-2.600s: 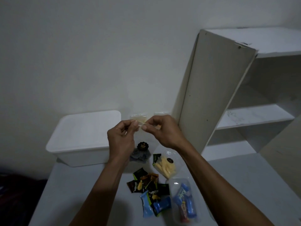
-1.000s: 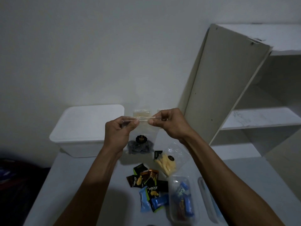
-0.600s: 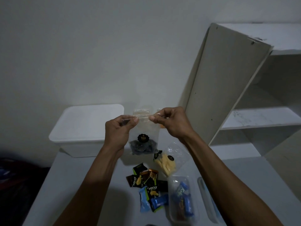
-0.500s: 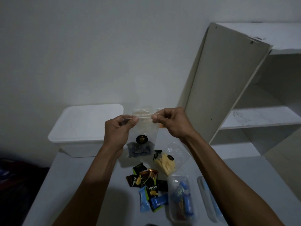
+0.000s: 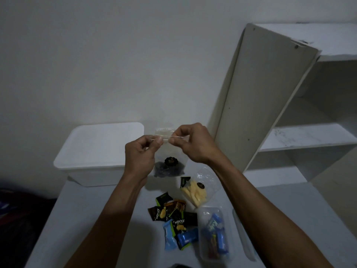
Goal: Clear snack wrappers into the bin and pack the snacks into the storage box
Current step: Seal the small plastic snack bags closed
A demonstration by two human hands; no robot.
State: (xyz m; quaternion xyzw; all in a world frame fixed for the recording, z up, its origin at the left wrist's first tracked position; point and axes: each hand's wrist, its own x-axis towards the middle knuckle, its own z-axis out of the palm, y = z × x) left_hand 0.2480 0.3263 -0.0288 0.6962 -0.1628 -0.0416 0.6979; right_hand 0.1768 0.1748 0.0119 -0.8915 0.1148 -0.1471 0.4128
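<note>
You are holding a clear zip pouch of dark snacks up above the bench, your left hand and right hand each pinching its top strip, fingers clamped on the seal. To close it well, I judge you should be running the pinch along the whole strip from one end to the other, keeping the pouch upright so nothing spills.

Counting what is lying below: one pouch of pale yellow sticks, one clear tub with blue-wrapped bars inside, its lid just beside it, roughly six dark wrapped biscuits and two loose blue ones. One white storage box is sitting lidded at the back left. No bin is showing.
</note>
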